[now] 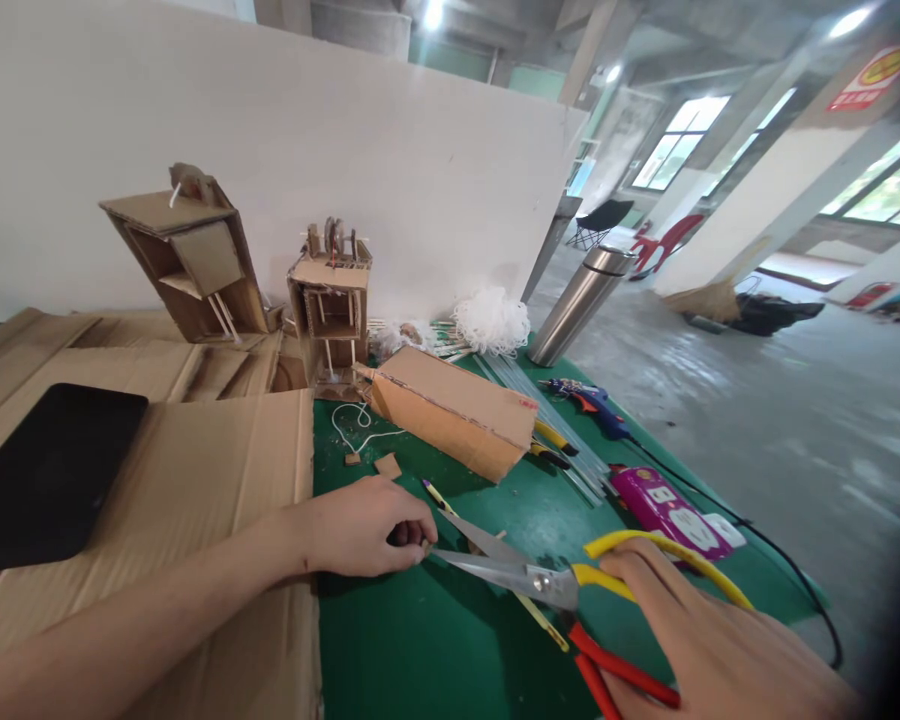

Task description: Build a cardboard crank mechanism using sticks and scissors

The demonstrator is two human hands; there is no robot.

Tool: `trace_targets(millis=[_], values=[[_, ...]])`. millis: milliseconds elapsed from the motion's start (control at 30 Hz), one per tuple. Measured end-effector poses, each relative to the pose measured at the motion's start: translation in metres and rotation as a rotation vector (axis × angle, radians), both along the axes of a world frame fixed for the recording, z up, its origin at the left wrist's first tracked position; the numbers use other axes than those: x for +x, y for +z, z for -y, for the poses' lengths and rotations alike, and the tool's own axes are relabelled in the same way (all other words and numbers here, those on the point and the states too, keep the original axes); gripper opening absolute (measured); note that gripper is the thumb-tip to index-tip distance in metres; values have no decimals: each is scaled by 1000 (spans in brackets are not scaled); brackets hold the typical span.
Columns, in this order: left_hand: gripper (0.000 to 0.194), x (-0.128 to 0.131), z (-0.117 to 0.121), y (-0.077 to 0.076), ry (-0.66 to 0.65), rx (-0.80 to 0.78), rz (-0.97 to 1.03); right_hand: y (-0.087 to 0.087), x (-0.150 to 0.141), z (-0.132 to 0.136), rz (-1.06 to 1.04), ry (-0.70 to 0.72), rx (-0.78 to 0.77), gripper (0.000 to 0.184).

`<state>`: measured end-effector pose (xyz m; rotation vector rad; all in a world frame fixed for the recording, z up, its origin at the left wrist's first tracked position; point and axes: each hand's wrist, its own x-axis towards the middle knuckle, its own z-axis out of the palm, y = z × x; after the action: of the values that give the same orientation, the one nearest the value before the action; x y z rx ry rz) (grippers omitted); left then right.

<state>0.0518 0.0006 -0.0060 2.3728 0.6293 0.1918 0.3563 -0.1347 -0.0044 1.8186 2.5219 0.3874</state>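
Note:
My right hand [709, 625] grips the scissors [544, 580], which have one yellow and one red handle. Their blades are parted and point left, tips close to the fingers of my left hand [371, 527]. That hand is closed in a pinch around a small tan scrap of cardboard [427, 547], mostly hidden by the fingers. A pale yellow stick-like tool [544, 622] lies under the blades. Beyond my left hand are a loose cardboard square [388, 466], a white string [367, 436] and a closed cardboard box [450, 410] lying on its side.
Two cardboard structures [195, 265] [334, 310] stand at the back. Cardboard sheets [225, 450] bear a black tablet-like slab [60, 475]. On the green table [412, 650] lie a glue gun [592, 405], its cord, clear glue sticks [547, 420] and a purple pack [667, 510]. A steel flask [581, 308] stands behind.

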Motion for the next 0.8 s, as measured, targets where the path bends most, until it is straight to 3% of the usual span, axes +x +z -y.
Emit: trace_targets(millis=[467,800], values=[[19,0,0,-3,1,-3,13,2,-1,1,62,14,20,41],[16,0,0,1,-23,2,-34,28,-12,-17,135,139,76,38]])
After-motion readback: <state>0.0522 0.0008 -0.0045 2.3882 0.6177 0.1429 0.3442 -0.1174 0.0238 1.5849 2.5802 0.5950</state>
